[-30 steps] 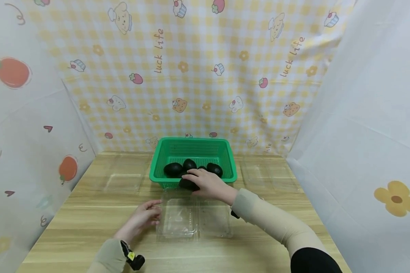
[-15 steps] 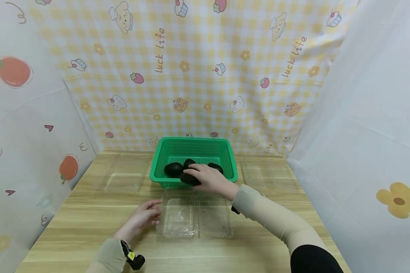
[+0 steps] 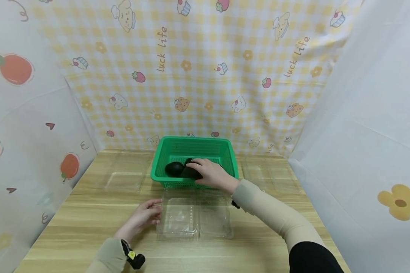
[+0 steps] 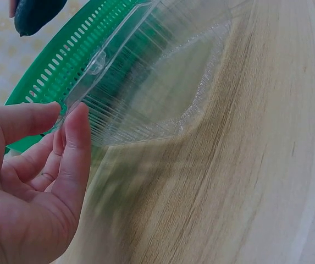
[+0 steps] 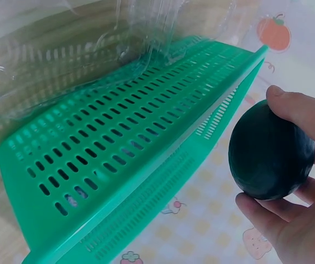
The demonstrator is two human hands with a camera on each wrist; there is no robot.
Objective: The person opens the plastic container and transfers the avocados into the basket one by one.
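My right hand (image 3: 214, 174) holds a dark avocado (image 5: 270, 154) over the front rim of the green basket (image 3: 235, 167). Fingers and thumb curl round its sides. Inside the basket, another dark avocado (image 3: 174, 169) lies at the left, and a further one is partly covered by the hand. In front of the basket lies an open, clear plastic clamshell box (image 3: 181, 220), its two halves side by side. At its left edge, my left hand (image 3: 145, 218) pinches the rim between thumb and finger, as the left wrist view shows.
Another clear plastic box (image 3: 124, 180) lies at the back left of the wooden table (image 3: 89, 227). A similar clear box (image 3: 276, 178) is at the back right. A checked cloth (image 3: 205, 83) hangs behind the basket, with white cloth at both sides.
My right hand has carried the avocado a little up and back, from in front of the basket's rim to over it. My left hand stays at the box's edge.
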